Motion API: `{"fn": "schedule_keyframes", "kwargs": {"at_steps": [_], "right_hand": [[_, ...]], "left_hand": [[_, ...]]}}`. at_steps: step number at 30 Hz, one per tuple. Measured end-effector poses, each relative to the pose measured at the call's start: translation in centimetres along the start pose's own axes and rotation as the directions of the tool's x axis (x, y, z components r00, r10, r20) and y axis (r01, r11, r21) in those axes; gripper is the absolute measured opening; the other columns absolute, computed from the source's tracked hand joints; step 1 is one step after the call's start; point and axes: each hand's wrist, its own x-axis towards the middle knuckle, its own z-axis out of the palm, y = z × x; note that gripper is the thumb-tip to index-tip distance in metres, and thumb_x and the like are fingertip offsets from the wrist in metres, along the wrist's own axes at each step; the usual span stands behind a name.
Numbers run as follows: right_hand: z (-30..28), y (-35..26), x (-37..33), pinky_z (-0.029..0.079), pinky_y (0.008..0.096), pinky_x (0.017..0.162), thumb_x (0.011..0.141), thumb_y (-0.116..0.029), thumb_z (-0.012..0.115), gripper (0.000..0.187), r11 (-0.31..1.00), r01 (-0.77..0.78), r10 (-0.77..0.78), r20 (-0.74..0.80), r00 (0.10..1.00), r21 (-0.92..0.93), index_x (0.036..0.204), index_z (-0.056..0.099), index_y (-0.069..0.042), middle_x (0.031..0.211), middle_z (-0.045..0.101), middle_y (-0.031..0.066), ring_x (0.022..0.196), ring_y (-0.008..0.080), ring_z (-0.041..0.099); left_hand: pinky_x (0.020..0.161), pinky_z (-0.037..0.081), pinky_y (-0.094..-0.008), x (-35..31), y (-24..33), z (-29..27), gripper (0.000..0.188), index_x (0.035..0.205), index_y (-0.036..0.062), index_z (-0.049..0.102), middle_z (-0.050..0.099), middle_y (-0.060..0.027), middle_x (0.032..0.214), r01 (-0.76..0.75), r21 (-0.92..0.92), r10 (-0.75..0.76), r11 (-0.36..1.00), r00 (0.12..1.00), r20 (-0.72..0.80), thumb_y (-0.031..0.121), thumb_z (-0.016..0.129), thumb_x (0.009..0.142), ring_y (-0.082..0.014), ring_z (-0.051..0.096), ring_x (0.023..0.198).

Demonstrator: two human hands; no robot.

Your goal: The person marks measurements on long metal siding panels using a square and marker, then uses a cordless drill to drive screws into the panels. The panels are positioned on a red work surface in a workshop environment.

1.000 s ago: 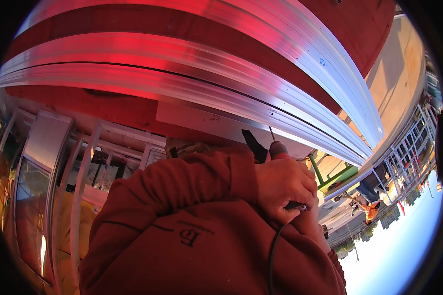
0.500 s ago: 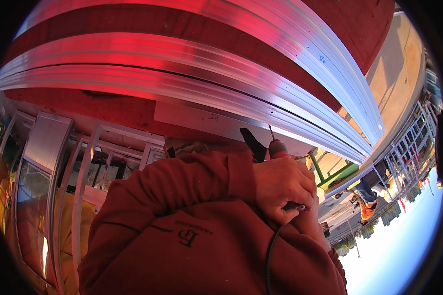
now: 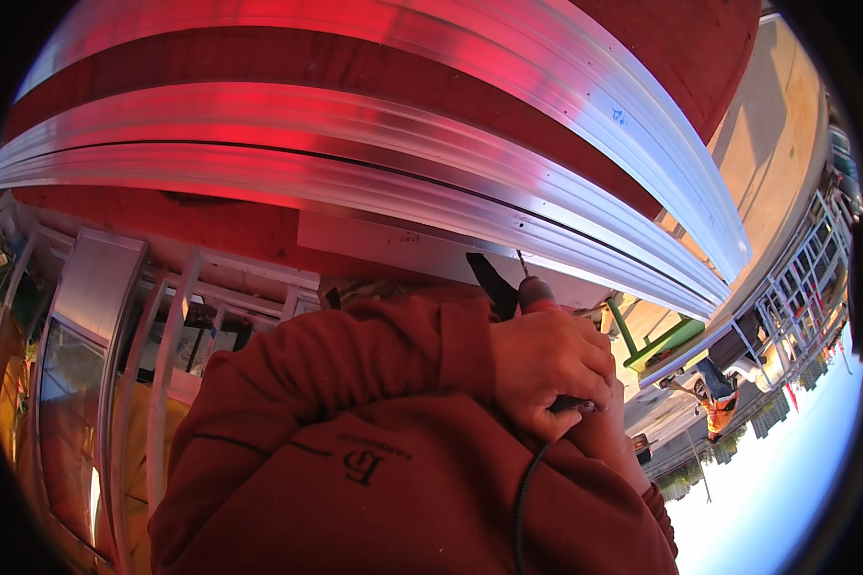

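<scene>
My left arm reaches across my body in a dark red sleeve. At its end my left hand [image 3: 547,369] is closed around a corded power drill [image 3: 538,291], its body mostly covered by the fingers. The thin drill bit [image 3: 522,264] points up toward the near edge of a long silvery aluminium profile [image 3: 431,203]; whether it touches cannot be made out. A small dark hole shows in the profile just beyond the tip. From below the hand hangs the black cord [image 3: 522,508]. My right forearm [image 3: 621,439] rises from the lower right, and its hand is hidden behind the left one.
Another aluminium profile [image 3: 585,91] with blue marks lies farther off on a red surface [image 3: 686,43]. Metal frames [image 3: 173,345] stand at the left. To the right are a green support [image 3: 669,343], metal railings [image 3: 805,259] and a person in orange [image 3: 721,412].
The view has shifted slightly, so the profiles and drill sit a little differently in the picture. My grip on the drill looks the same.
</scene>
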Motion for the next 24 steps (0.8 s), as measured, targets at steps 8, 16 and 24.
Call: {"fn": "schedule_keyframes", "kwargs": {"at_steps": [8, 16, 24], "right_hand": [[-1.2, -0.7, 0.7, 0.057, 0.0458, 0.069, 0.079, -0.014, 0.076, 0.027, 0.988, 0.066, -0.049, 0.124, 0.991, -0.136, 0.104, 0.069, -0.007, 0.095, 0.071, 0.0176, 0.088, 0.0416, 0.071], [-0.7, 0.1, 1.2, 0.058, 0.0372, 0.077, 0.085, -0.011, 0.074, 0.032, 0.999, -0.04, 0.044, 0.141, 0.989, -0.035, 0.115, 0.067, -0.005, 0.104, 0.071, 0.0194, 0.103, 0.0324, 0.074], [0.1, 0.5, 1.6, 0.059, 0.0413, 0.078, 0.081, -0.013, 0.076, 0.033, 0.991, -0.102, 0.095, 0.083, 0.992, 0.084, 0.112, 0.069, -0.007, 0.104, 0.073, 0.0177, 0.1, 0.0367, 0.072]], "left_hand": [[0.073, 0.053, -0.0433, -0.4, -0.5, 0.0, 0.032, 0.099, 0.0075, 0.07, 0.068, -0.0071, 0.097, -0.028, -0.007, 0.028, 1.0, 1.0, -0.006, 0.009, 0.072, 0.067, -0.032, 0.064, 0.085], [0.082, 0.054, -0.0447, -0.2, 0.1, -0.7, 0.021, 0.09, 0.0074, 0.073, 0.071, -0.0081, 0.094, 0.09, 0.059, -0.09, 0.994, 0.996, -0.002, 0.009, 0.069, 0.068, -0.0317, 0.067, 0.091], [0.074, 0.051, -0.0443, -0.3, -1.1, -0.6, 0.025, 0.093, 0.0094, 0.071, 0.068, -0.0068, 0.097, 0.067, 0.081, -0.067, 0.994, 0.998, -0.007, 0.009, 0.073, 0.068, -0.0318, 0.065, 0.086]]}}
